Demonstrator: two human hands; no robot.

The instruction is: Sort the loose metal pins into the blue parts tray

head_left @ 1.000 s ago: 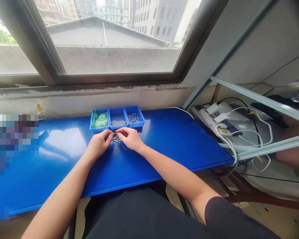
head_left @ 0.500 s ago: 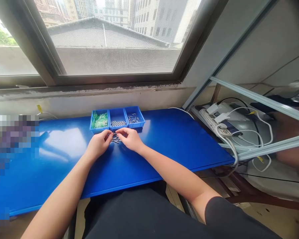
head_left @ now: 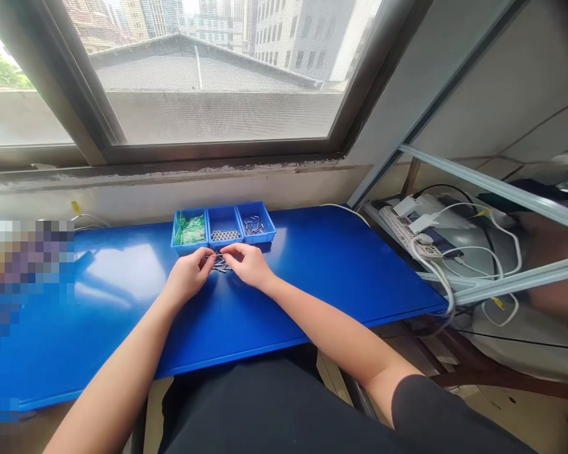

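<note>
My left hand (head_left: 186, 275) and my right hand (head_left: 248, 265) meet above a small pile of loose metal screws (head_left: 221, 264) on the blue table (head_left: 341, 271), their fingertips almost touching. Whether the fingers pinch a screw is too small to tell. Just behind them stands a blue three-compartment parts tray (head_left: 223, 248). Its left compartment holds green pieces (head_left: 189, 229), the middle one short silver cylinders (head_left: 224, 235), and the right one several screws (head_left: 252, 226).
A white power strip (head_left: 404, 228) with plugs and tangled white and black cables lies beyond the table's right end. Metal rails (head_left: 502, 189) cross that side. A window frame (head_left: 208, 151) and wall run along the table's back edge.
Both hands remain over the pile with only slight finger shifts. The whole view has drifted a little.
</note>
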